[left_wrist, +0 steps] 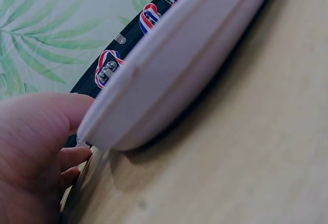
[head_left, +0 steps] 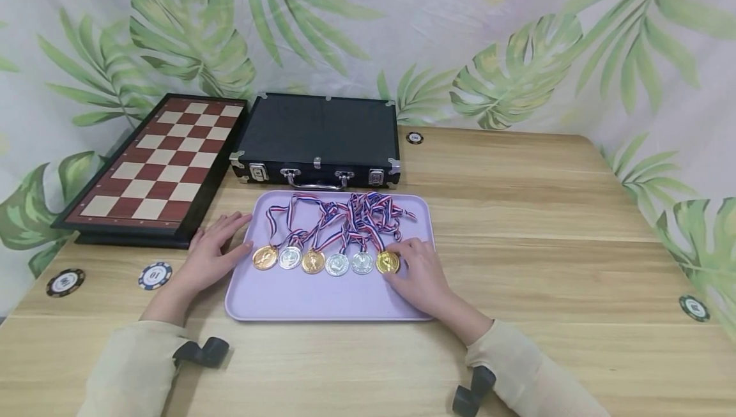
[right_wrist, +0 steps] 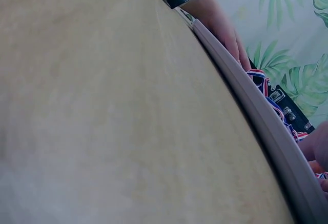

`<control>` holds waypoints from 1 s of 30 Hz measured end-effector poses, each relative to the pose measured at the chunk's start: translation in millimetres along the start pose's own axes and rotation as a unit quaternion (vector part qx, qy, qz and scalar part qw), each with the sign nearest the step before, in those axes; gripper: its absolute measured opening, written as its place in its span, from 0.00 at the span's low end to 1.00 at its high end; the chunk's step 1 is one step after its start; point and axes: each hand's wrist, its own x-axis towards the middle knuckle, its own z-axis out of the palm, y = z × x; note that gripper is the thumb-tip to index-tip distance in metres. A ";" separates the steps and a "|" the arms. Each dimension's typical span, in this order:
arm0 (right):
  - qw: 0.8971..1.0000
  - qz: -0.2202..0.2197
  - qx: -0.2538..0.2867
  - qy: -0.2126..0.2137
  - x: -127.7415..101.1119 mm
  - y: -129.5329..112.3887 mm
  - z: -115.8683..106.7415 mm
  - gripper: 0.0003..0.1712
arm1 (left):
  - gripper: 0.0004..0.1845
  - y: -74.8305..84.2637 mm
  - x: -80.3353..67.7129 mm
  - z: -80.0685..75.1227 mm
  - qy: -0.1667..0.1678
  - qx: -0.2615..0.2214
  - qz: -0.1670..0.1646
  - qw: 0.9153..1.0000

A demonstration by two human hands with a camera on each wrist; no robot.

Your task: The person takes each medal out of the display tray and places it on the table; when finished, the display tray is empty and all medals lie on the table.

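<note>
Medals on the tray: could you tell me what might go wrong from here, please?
1. The ribbons lie tangled together, so lifting the gold medal under the right hand could drag its neighbours out of the row.
2. The left hand rests on the tray rim; a push might slide the tray and scatter the medals.

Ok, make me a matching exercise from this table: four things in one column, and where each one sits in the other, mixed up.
Things:
1. medals
2. chessboard
3. black case
4. right hand

Places:
A. behind the tray, at the table's back edge
B. on the rightmost gold medal
C. in a row on the lilac tray
D. left of the black case

Pairs: 1-C, 2-D, 3-A, 4-B
</note>
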 end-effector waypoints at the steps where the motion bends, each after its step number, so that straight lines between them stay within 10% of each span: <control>1: 1.000 0.003 0.011 -0.004 0.1 -0.2 -0.9 0.22 | 0.27 0.2 0.1 -0.2 -0.001 0.001 0.000 1.000; 8: 0.987 0.043 0.140 -0.069 2.0 3.5 -9.8 0.23 | 0.28 -0.7 -0.5 0.3 -0.005 0.004 -0.002 1.000; 16: 0.927 0.126 0.327 -0.132 3.9 9.8 -46.4 0.26 | 0.28 1.3 -0.4 -0.7 -0.014 0.000 -0.010 1.000; 26: 0.903 0.050 0.422 -0.059 15.9 9.1 -137.0 0.25 | 0.28 0.7 0.0 -1.8 -0.012 0.000 -0.007 1.000; 30: 0.874 0.010 0.486 -0.020 22.5 8.6 -168.6 0.26 | 0.28 0.7 -0.2 -1.7 -0.014 -0.001 -0.006 1.000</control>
